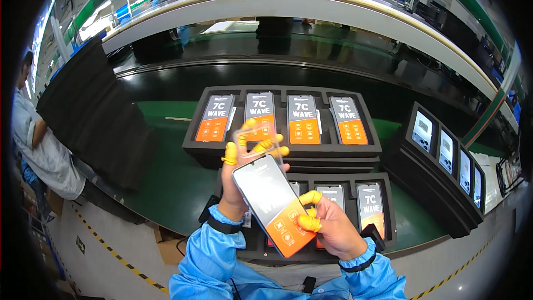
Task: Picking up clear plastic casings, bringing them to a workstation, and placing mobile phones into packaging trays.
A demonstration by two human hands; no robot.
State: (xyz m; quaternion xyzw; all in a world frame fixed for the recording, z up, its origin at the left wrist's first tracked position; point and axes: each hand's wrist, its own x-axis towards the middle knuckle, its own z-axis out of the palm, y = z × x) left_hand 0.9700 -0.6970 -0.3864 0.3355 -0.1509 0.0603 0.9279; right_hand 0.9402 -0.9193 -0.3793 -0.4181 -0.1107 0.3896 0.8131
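My right hand (pixel 333 226) grips a smartphone (pixel 270 203) by its lower right side; a grey and orange printed film covers its screen. Behind the phone's top end, my left hand (pixel 233 180) has its fingers curled up around a transparent phone case (pixel 260 131). The phone's upper left edge lies in front of the left palm, and whether that hand also touches it is hard to see. Yellow finger cots cover fingertips on both hands. Beneath my hands is a black foam tray (pixel 388 211) with similar phones, partly hidden by my arms.
Beyond my hands, another black foam tray (pixel 191 145) holds several film-covered phones. Stacked trays (pixel 438 189) with phones stand at the right, and a tall stack of black foam (pixel 94 116) at the left. A shelf (pixel 266 5) spans the back. A person (pixel 41 144) is at the far left.
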